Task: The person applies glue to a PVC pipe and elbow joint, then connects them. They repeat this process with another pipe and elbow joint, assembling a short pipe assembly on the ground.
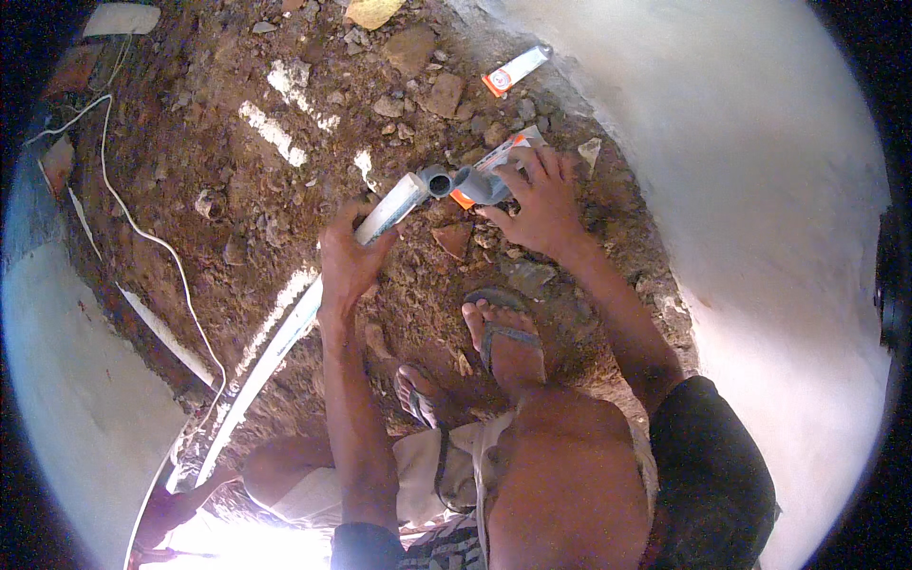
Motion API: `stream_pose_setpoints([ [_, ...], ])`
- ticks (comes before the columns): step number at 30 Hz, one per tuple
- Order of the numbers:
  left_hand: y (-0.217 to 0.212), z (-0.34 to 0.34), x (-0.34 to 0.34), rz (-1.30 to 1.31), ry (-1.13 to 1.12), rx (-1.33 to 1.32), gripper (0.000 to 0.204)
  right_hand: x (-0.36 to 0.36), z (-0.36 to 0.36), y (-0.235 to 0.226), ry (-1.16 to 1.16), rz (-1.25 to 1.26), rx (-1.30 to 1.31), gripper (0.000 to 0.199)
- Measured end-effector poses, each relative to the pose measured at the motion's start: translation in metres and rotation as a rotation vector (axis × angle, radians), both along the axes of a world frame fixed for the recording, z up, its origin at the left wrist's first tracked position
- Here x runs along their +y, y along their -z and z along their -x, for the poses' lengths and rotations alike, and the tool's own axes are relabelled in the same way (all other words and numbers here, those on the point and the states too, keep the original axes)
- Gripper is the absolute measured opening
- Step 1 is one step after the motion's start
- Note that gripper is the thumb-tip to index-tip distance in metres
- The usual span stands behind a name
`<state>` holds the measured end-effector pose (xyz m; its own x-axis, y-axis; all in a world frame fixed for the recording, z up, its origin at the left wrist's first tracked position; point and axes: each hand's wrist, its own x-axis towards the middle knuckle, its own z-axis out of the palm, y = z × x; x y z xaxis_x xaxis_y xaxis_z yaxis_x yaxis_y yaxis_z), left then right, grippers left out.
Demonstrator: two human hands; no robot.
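My left hand (350, 249) is wrapped round a white plastic pipe (388, 211), which slants up from the lower left. A grey pipe elbow (438, 182) sits at the pipe's far end, its round mouth showing. Just right of it is a second grey pipe fitting (472, 185), its opening facing the elbow. The thumb and fingers of my right hand (543, 204) close on the back of this fitting; its rear part is hidden by them. Beneath and behind that hand lies a white and orange carton (518, 147), partly covered by the fingers.
A white and orange tube (516, 70) lies by the pale wall (722, 142) on the right. Stones (445, 95) and brick shards are scattered over the brown soil. A white cable (161, 242) winds along the left. My sandalled feet (508, 342) are below my hands.
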<state>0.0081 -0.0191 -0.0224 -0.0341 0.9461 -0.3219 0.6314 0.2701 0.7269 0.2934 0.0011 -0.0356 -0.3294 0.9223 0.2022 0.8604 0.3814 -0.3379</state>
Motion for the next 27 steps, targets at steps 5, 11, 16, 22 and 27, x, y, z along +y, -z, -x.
stream_pose_setpoints([
  [5, 0.003, 0.003, 0.001, -0.015, 0.01, 0.024, 0.036, -0.037, 0.009, 0.021, 0.38, 0.223, 0.302, 0.05],
  [11, 0.001, 0.0, 0.001, -0.023, 0.026, 0.072, 0.037, -0.057, 0.017, 0.022, 0.22, 0.077, 0.033, 0.047],
  [16, -0.002, -0.001, 0.002, 0.032, 0.019, 0.086, 0.038, -0.015, -0.005, 0.007, -0.02, 0.145, -0.03, 0.056],
  [22, 0.003, 0.003, 0.0, -0.027, 0.03, 0.096, 0.035, 0.048, -0.007, 0.003, -0.361, 0.347, -0.047, 0.069],
  [27, -0.012, -0.007, 0.001, -0.031, 0.011, 0.031, 0.031, 0.073, 0.02, 0.001, -0.463, 0.619, -0.281, 0.069],
])
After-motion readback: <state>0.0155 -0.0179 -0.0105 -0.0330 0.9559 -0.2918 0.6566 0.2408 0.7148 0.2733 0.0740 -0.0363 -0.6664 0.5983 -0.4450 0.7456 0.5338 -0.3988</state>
